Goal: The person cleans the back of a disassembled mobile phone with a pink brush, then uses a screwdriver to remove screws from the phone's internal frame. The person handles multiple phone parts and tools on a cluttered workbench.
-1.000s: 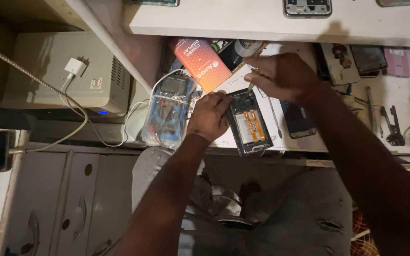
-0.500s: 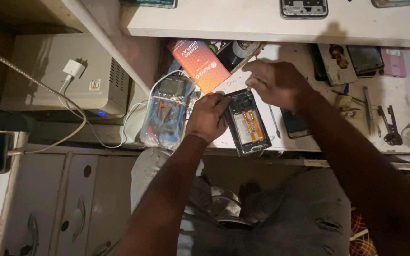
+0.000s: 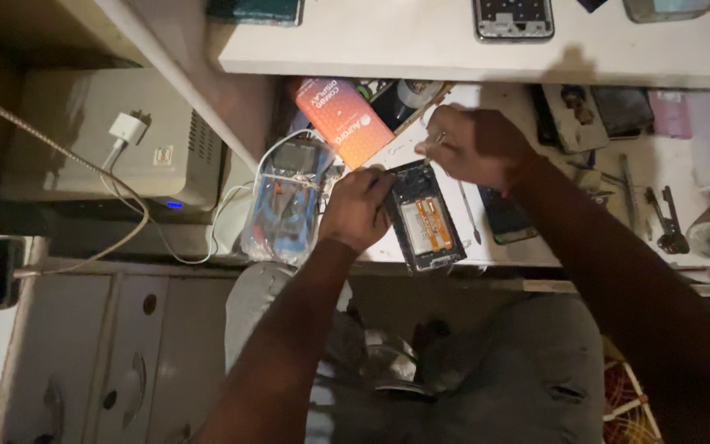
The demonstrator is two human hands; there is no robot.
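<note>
Resting on the white worktop [image 3: 536, 247] edge: opened black smartphone with orange-and-silver internals exposed [image 3: 427, 220], lying face down, tilted. Left hand [image 3: 357, 210], fingers curled, grips its left edge. Right hand [image 3: 474, 148], just above its top end, pinches a small thin metal tool [image 3: 440, 138]. Adjacent: orange rectangular box [image 3: 343, 122]; clear plastic bag of blue parts [image 3: 283, 201]; tweezers [image 3: 468, 215].

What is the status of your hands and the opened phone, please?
Left hand steadies opened phone. Right hand pinches a small tool above it. Orange box close behind.
</note>
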